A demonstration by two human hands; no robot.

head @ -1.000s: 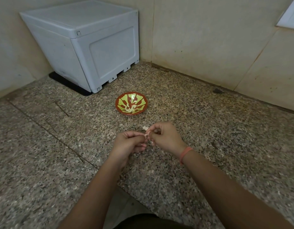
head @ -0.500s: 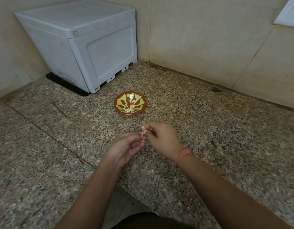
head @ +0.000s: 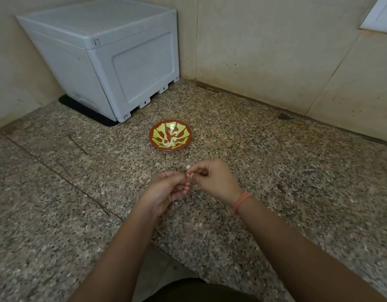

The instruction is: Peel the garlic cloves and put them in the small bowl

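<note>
Several peeled cloves (head: 170,143) lie in the small bowl (head: 151,136) on the desk (head: 275,171). Just short of it, the left hand (head: 166,191) and right hand (head: 214,179) pinch one garlic clove (head: 189,171) between curled fingers (head: 198,168), seemingly mid-peel and not yet bowled.

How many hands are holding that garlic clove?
2: the left hand and the right hand, meeting nearer the person than the small bowl, both pinching the garlic clove.

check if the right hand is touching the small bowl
Apart. The head view shows bare granite counter between the small bowl and the right hand, which pinches a garlic clove nearer the person.
</note>
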